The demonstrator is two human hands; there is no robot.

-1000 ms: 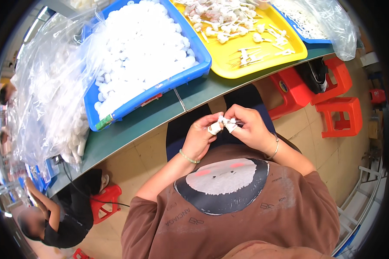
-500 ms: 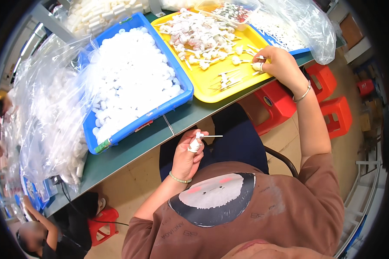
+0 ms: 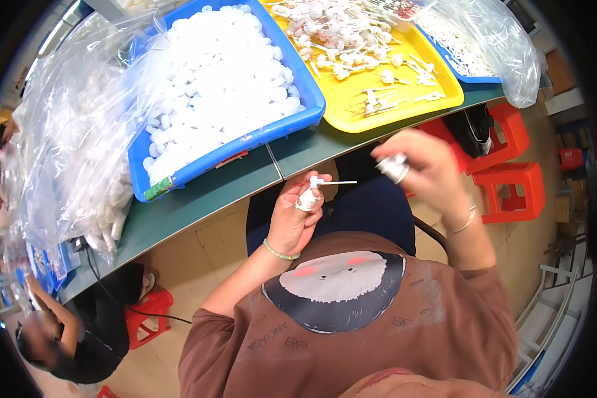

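Over my lap, my left hand (image 3: 293, 219) is closed, pinching a small white plastic piece (image 3: 316, 181) with a thin white stem that points right. White wrapping covers its thumb. My right hand (image 3: 431, 166) hangs to the right of that piece, apart from it, just off the table's near edge. Motion smears its fingers, and white wrapping (image 3: 394, 168) shows on a digit. Whether it holds anything is not clear. Beyond it lies the yellow tray (image 3: 351, 124), with a heap of stemmed white pieces (image 3: 351, 30) at the back and a few loose ones (image 3: 381, 101) nearer the front.
A blue bin (image 3: 315, 119) full of white caps stands left of the yellow tray on the green table (image 3: 199, 215). Clear plastic bags (image 3: 79, 132) bulge at the left. Red stools (image 3: 511, 192) stand at the right. Another person (image 3: 73, 338) sits at the lower left.
My right hand has come back from the yellow tray toward my lap. My left hand still pinches the stemmed piece, slightly higher in view. The whole view has shifted a little.
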